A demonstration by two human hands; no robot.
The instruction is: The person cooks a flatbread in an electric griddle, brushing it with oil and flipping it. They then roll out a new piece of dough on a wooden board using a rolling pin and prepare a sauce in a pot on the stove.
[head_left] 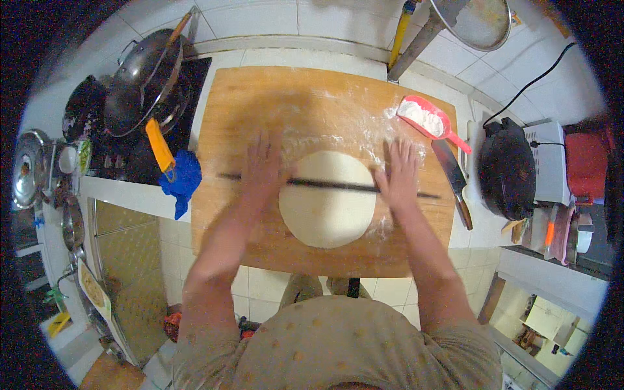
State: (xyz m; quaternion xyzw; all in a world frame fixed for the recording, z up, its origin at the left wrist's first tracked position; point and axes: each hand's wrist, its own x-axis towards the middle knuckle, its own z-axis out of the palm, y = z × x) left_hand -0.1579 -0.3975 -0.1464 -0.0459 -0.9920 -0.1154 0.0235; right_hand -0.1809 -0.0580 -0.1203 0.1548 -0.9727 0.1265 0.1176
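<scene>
A round, flat sheet of pale dough (326,219) lies on a floured wooden board (302,105). Across its upper part runs a thin dark rolling pin (331,185), its ends reaching past the dough on both sides. My left hand (263,161) is laid flat over the pin just left of the dough, fingers stretched forward and somewhat blurred. On the other side, my right hand (400,168) rests palm down over the pin beside the dough's right edge, fingers extended. Neither hand is wrapped around the pin. White flour streaks the board beyond the dough.
A red scoop of flour (424,117) sits at the board's upper right corner. A cleaver (451,168) lies along the right edge. At left, a wok (141,83) stands on the black cooktop, near a blue cloth (183,175). A black round appliance (507,168) is at right.
</scene>
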